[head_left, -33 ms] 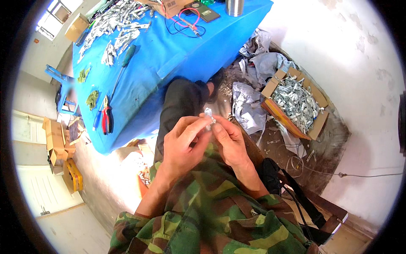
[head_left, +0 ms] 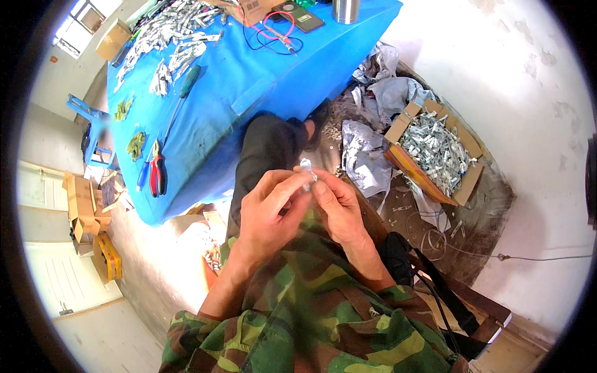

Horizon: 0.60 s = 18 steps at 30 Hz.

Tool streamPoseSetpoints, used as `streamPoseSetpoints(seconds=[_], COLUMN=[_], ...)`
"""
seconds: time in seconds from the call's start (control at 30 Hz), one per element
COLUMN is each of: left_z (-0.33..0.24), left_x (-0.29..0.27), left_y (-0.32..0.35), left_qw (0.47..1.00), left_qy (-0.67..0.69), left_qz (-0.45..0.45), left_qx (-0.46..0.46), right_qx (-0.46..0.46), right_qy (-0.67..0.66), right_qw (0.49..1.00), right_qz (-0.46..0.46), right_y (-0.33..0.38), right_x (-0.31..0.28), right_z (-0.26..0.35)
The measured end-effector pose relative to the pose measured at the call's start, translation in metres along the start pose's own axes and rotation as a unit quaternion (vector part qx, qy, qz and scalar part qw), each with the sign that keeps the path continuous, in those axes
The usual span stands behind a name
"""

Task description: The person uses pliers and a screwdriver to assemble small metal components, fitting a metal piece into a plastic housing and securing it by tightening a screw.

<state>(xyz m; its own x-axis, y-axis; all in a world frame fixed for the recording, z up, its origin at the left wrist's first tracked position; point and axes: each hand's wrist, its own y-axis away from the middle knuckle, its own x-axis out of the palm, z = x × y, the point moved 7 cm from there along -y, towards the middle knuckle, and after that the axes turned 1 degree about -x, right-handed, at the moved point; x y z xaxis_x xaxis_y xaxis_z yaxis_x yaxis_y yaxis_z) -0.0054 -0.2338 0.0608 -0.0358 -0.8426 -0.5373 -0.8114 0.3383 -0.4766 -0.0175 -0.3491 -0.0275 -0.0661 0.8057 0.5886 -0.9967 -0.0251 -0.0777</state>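
Over my lap, both hands pinch one small, clear-and-silvery piece; its exact kind is too small to make out. My left hand grips it from the left between thumb and fingers. From the other side, the thumb and fingertips of my right hand close on it. The top of the piece sticks up above the fingertips, while its lower part is hidden by them. Many similar-looking silvery strips lie heaped on the blue-covered table ahead.
On the table lie a long green-handled screwdriver, red-and-black pliers, a meter with coiled leads and a metal cup. A carton of silvery strips stands on the floor at right, near grey plastic bags and a cable.
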Motion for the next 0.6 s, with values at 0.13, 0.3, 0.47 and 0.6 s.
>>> streamPoseSetpoints(seconds=[0.13,0.3,0.47,0.6], left_z=[0.003,0.009,0.01,0.003], left_x=[-0.002,0.0,0.001,-0.002], left_y=[0.002,0.0,-0.001,-0.003], left_qw=[1.0,0.997,0.995,0.999], left_qy=[0.016,0.054,0.072,0.028], left_qz=[0.019,0.028,0.017,0.009], left_qx=[-0.009,-0.048,-0.071,-0.038], right_qx=[-0.01,0.035,0.062,0.058], right_qy=[0.036,-0.017,-0.091,-0.096], right_qw=[0.999,0.999,0.992,0.991], right_qz=[0.002,-0.016,-0.057,-0.068], right_y=[0.0,0.002,0.001,0.0], right_x=[0.0,-0.004,-0.003,-0.006], right_z=[0.004,-0.008,-0.013,-0.016])
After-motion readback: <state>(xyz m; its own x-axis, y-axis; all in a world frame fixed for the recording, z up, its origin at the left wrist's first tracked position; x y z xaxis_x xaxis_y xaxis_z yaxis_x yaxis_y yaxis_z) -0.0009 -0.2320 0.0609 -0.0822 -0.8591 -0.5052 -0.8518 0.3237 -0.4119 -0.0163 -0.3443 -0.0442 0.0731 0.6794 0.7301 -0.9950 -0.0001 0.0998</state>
